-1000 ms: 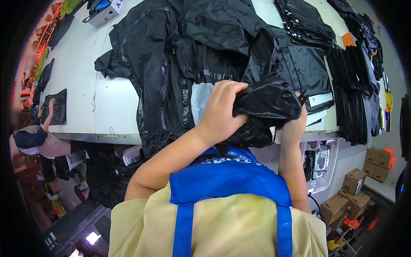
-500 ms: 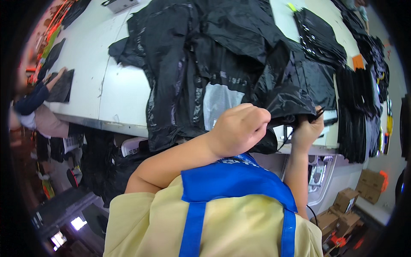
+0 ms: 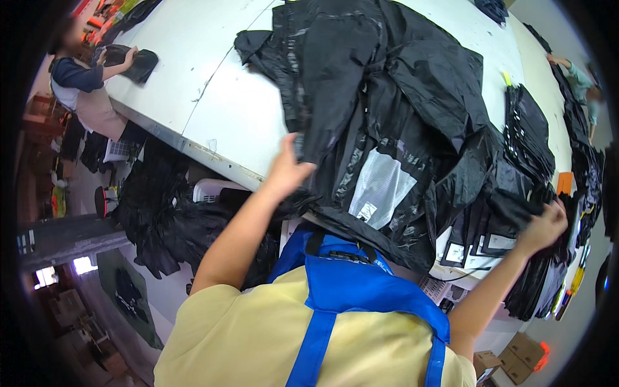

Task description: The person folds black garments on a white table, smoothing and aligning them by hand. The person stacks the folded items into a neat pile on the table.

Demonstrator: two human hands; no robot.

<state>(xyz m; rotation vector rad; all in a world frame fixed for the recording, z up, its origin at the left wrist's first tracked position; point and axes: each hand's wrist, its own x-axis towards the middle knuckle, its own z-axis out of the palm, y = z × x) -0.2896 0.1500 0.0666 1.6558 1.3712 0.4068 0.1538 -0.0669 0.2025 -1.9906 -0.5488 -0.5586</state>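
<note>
A large, shiny black garment (image 3: 335,84) with taped seams lies spread and rumpled over the white table. A pale grey mesh panel (image 3: 380,187) shows on it near the table's front edge, with a small white label at its lower end. At the garment's left edge is my left hand (image 3: 288,169), thumb apart from the fingers, touching or very near the fabric. My right hand (image 3: 545,227) is out at the far right, beside a dark piece of black cloth (image 3: 512,208). Motion smears its fingers, so whether it grips that cloth is unclear.
Stacked black pieces (image 3: 529,132) lie right of the garment, and labelled black pieces (image 3: 456,242) rest near the front edge. Black cloth (image 3: 158,213) hangs below the table at left. A co-worker (image 3: 84,84) handles black fabric at the far left. Cardboard boxes (image 3: 519,355) stand lower right.
My hands were close together at the raised black cloth on the right. Now they are far apart: the left has moved to the garment's left edge, the right outward. The view has shifted too.
</note>
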